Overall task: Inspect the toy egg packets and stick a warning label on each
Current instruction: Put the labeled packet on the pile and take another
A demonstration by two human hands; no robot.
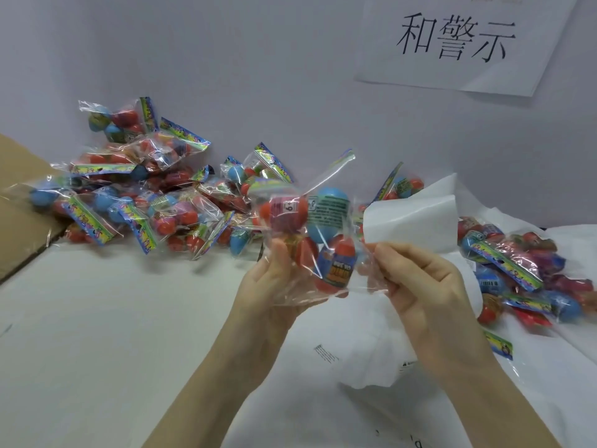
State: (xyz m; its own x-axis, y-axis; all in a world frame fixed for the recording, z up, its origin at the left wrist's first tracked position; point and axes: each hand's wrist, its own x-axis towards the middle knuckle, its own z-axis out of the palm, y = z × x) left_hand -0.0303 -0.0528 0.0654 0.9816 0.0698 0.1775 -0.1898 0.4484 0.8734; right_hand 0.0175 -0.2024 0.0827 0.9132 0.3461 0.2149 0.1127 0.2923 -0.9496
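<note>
Holding a packet (310,234) of toy eggs up in front of you, your left hand (274,279) grips its lower left part, fingers curled behind the clear plastic and thumb in front. Inside the packet you can see red eggs and a blue egg, with a printed sticker facing you on the blue one. Your right hand (420,286) sits just right of the packet, its thumb and fingers pinched together on the bottom edge of a white sheet (410,221) and touching the packet's loose plastic edge; the sheet rises above that hand. Whether a label is on the sheet cannot be told.

Far to the left of your left hand, a pile (145,195) of more packets lies on the table (97,334) against the wall, next to a cardboard flap (19,202). To the right of your right hand, a second heap (523,273) of packets rests on white paper (565,344). Below both hands, crumpled white paper (361,360) with small print lies on the table. Above your right hand, a notice (458,40) with large black characters hangs on the wall.
</note>
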